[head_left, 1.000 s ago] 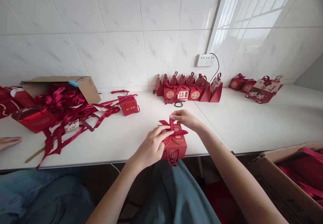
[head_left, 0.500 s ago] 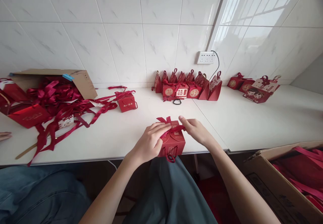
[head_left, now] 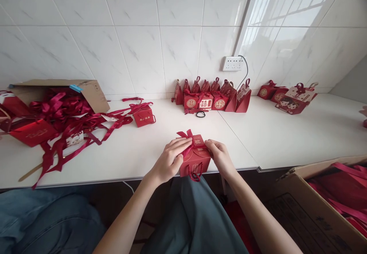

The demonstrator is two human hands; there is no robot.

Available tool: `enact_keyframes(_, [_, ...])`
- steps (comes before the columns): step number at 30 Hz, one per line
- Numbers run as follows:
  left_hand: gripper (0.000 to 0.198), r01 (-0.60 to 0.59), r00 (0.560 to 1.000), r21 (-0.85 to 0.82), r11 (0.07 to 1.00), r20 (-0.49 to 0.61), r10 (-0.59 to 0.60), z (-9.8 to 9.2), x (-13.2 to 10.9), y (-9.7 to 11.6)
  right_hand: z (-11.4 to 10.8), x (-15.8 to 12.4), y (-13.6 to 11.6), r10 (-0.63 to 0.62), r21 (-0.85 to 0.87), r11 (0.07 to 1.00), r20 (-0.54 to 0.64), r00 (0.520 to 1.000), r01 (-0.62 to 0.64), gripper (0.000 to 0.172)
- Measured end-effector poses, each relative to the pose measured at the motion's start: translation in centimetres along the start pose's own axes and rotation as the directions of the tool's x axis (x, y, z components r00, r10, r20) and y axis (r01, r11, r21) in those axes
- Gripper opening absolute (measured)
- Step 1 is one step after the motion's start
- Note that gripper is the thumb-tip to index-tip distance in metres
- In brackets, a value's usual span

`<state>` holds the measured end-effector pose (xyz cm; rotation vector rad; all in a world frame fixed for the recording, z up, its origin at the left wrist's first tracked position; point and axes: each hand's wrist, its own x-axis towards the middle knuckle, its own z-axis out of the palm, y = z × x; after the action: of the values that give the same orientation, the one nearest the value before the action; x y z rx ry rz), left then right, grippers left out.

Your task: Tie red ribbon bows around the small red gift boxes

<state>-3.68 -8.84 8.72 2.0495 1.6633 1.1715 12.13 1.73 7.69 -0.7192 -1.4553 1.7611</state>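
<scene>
A red gift box point(head_left: 195, 166) with gold print sits at the front edge of the table before me, a twisted red cord handle point(head_left: 195, 177) hanging down its front. A red satin ribbon point(head_left: 187, 152) crosses its top, with a loop standing up at the back left. Over the ribbon lie the fingers of my left hand point(head_left: 169, 162), pressed together, its thumb against the box. My right hand point(head_left: 220, 156) pinches the ribbon at the top right side between thumb and fingers. Part of the ribbon is hidden under both hands.
Finished-looking red boxes point(head_left: 206, 102) stand in a row by the wall, near a black hair tie point(head_left: 200, 114). A small red box point(head_left: 143, 116) and tangled ribbons point(head_left: 65, 131) lie left. An open carton point(head_left: 309, 204) stands right. At the right edge, another person's hand point(head_left: 364, 117) shows partly.
My right hand has come down and inward to the box, drawing the ribbon end closer. My left hand stays nearly in place. Another person's hand has appeared at the right edge.
</scene>
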Motion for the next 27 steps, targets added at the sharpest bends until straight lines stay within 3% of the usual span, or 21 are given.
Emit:
enact_keyframes(2, [0.043, 0.061, 0.995, -0.127, 0.99, -0.067, -0.07, 0.2, -0.3, 0.0, 0.0, 0.0, 0.0, -0.015, -0.035, 0.999, -0.008, 1.0, 0.015, 0.044])
enact_keyframes(4, [0.04, 0.132, 0.963, -0.264, 0.955, -0.193, -0.186, 0.3, -0.7, 0.2, 0.0, -0.1, -0.1, -0.011, -0.065, 0.998, 0.003, 1.0, 0.011, 0.045])
enact_keyframes(7, [0.027, 0.303, 0.828, -0.367, 0.88, -0.357, -0.434, 0.5, -1.1, 0.7, -0.1, -0.2, -0.3, 0.004, -0.089, 0.996, 0.026, 1.0, -0.002, 0.046])
enact_keyframes(9, [0.03, 0.43, 0.774, -0.359, 0.828, -0.325, -0.543, 0.6, -1.3, 1.0, -0.1, -0.3, -0.3, 0.012, -0.086, 0.996, 0.039, 0.999, -0.008, 0.046])
enact_keyframes(11, [0.04, 0.487, 0.788, -0.349, 0.801, -0.218, -0.575, 0.7, -1.3, 1.3, 0.0, -0.4, -0.3, 0.015, -0.075, 0.997, 0.036, 0.999, -0.012, 0.046])
enact_keyframes(14, [0.041, 0.466, 0.818, -0.421, 0.778, -0.131, -0.561, 0.8, -1.4, 1.3, 0.2, -0.5, -0.3, 0.026, -0.049, 0.998, 0.019, 0.999, -0.025, 0.046])
enact_keyframes(22, [0.037, 0.355, 0.846, -0.654, 0.668, -0.079, -0.527, 1.5, -1.5, 0.4, 0.0, -0.3, 0.6, 0.05, 0.186, 0.981, 0.051, 0.997, -0.059, 0.046])
enact_keyframes(27, [0.036, 0.335, 0.848, -0.668, 0.665, -0.093, -0.521, 1.5, -1.6, 0.1, -0.1, 0.0, 0.9, 0.065, 0.178, 0.982, 0.006, 0.998, -0.065, 0.048])
